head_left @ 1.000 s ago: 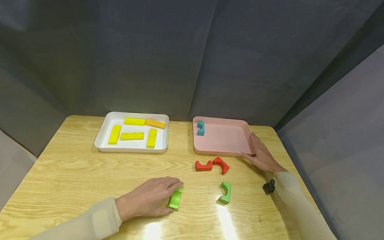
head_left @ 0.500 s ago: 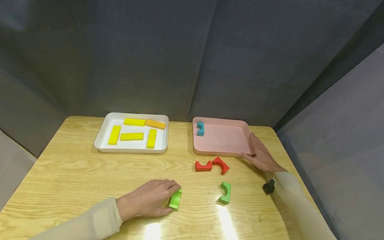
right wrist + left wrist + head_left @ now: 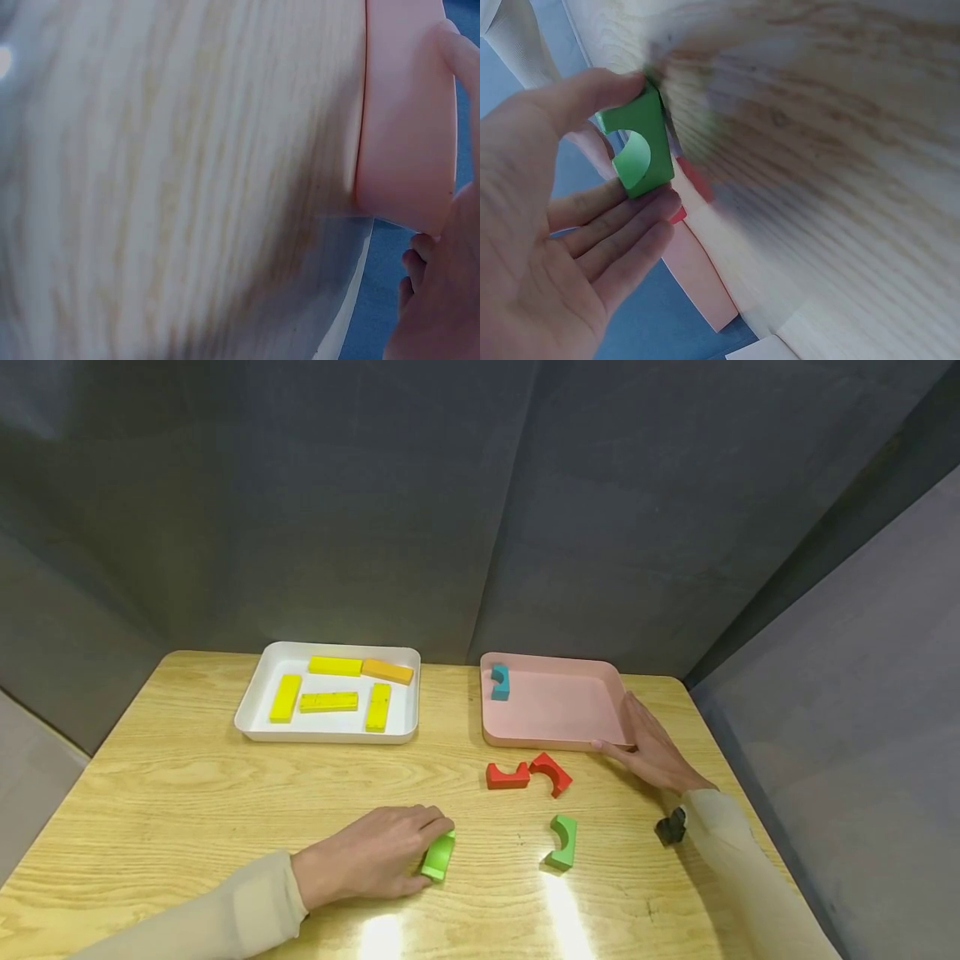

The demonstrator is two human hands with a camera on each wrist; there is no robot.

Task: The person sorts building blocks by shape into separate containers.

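My left hand (image 3: 375, 852) pinches a green arch-shaped block (image 3: 438, 857) between thumb and fingers, low over the table. In the left wrist view that green block (image 3: 641, 146) stands on end, its round notch facing the palm. My right hand (image 3: 656, 752) rests against the right front corner of the pink tray (image 3: 558, 742), thumb along the front wall and extended fingers along the right side. A teal arch block (image 3: 504, 682) lies in this tray. Between the hands are two red arch blocks (image 3: 507, 777), nearly touching, and another green arch block (image 3: 563, 843).
A white tray (image 3: 330, 737) at the back left holds several yellow bars (image 3: 285, 698) and an orange bar (image 3: 387, 671). Dark panels (image 3: 337, 510) rise behind the wooden table (image 3: 187, 777). A small black object (image 3: 671, 827) is beside the right sleeve.
The left fingers have drawn in slightly on the green block, which has barely moved. My right hand and the trays look still.
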